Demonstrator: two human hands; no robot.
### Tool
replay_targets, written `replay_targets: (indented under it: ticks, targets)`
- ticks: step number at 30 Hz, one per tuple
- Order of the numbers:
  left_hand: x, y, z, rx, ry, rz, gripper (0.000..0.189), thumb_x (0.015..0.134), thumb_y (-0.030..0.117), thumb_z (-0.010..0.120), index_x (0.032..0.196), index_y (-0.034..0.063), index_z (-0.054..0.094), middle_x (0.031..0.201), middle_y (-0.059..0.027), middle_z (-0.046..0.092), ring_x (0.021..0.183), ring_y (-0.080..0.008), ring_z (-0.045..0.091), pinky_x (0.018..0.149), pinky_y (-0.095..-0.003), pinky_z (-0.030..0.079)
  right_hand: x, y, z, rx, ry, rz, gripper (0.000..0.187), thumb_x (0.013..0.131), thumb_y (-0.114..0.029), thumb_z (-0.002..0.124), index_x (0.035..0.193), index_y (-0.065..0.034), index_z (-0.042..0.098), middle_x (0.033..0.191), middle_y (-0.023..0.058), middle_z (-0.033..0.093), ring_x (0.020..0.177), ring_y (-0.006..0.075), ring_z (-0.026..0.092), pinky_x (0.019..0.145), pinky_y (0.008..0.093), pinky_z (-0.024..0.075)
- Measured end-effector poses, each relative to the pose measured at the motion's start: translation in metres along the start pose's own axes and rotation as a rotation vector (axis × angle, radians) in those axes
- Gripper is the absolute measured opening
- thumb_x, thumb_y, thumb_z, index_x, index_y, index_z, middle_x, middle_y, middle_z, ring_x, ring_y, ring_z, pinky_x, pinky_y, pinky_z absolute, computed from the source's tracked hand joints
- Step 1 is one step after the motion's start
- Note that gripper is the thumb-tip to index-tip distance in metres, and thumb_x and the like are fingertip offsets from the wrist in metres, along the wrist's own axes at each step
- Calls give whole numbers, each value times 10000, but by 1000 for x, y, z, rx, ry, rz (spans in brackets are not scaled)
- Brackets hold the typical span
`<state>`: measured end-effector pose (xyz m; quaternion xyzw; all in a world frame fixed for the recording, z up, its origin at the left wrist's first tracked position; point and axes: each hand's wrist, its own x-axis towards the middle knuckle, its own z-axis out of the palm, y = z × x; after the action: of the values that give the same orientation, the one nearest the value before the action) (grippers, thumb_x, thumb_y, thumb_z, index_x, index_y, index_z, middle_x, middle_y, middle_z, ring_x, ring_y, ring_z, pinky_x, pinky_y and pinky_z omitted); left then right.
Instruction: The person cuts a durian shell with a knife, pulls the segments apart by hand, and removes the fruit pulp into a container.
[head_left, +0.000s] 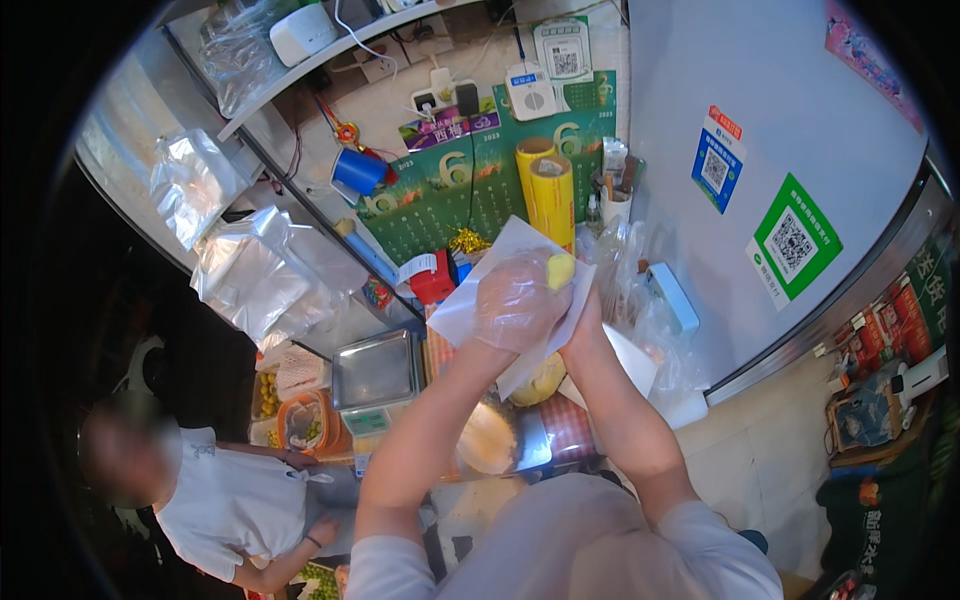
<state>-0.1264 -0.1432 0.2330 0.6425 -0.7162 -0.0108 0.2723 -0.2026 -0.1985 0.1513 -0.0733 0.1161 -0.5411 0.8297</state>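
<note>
My left hand (517, 300), in a thin clear plastic glove, lies over a white sheet (459, 306) held above the counter. A yellow lump of what looks like fruit flesh (560, 271) is at its fingertips; whether the fingers grip it is not clear. My right hand (586, 319) holds the right edge of the sheet, its fingers partly hidden behind it. Below the sheet lies a yellow piece of fruit (541, 382), partly covered. Nearer to me is an open, pale fruit husk (487, 441), possibly durian, partly hidden by my left forearm.
A metal-topped scale (375, 371) stands left of my forearm. Yellow film rolls (551, 199) stand behind the sheet. Clear bags (619, 270) and a light-blue box (672, 298) are at right, beside a grey panel (675, 67). A person in a white shirt (232, 495) is at left.
</note>
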Motion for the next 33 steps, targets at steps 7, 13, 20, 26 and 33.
replay_targets:
  ticks: [7, 13, 20, 26, 33]
  targets:
    - [1, -11, 4, 232, 32, 33, 469, 808, 406, 711, 1047, 2, 706, 1051, -227, 683, 973, -348, 662, 828, -434, 528, -3, 8, -22, -9, 93, 82, 442, 1008, -450, 441, 1245, -108, 590, 1151, 76, 659, 1020, 253, 640, 885, 409, 538]
    - [-8, -98, -17, -165, -108, -435, 524, 822, 415, 736, 1115, -17, 695, 1081, -194, 690, 1003, -288, 670, 863, -387, 518, 30, 30, -52, 1, 164, 226, 392, 997, -452, 467, 1140, -130, 639, 1017, 47, 685, 887, 258, 655, 793, 422, 554]
    - [-17, -207, -23, -473, -301, -736, 290, 849, 294, 739, 873, 5, 737, 779, -107, 726, 664, -190, 663, 646, -331, 526, 123, 74, -60, -106, 331, 302, 604, 996, -625, 305, 1240, -145, 579, 1165, 70, 644, 1038, 298, 633, 877, 500, 538]
    - [-59, -360, 45, -6, -231, -851, 521, 875, 529, 609, 980, 34, 733, 1023, -210, 701, 951, -398, 669, 816, -445, 520, 223, 123, -83, -61, 187, 125, 622, 996, -625, 283, 1297, -147, 545, 1243, 74, 616, 1118, 322, 609, 935, 519, 520]
    - [-114, -466, 204, -87, -413, -961, 502, 836, 448, 622, 991, -18, 727, 1052, -247, 701, 1034, -360, 678, 872, -420, 530, 253, 218, -152, 0, 446, 150, 606, 990, -586, 280, 1313, -135, 525, 1256, 94, 601, 1131, 338, 600, 968, 538, 494]
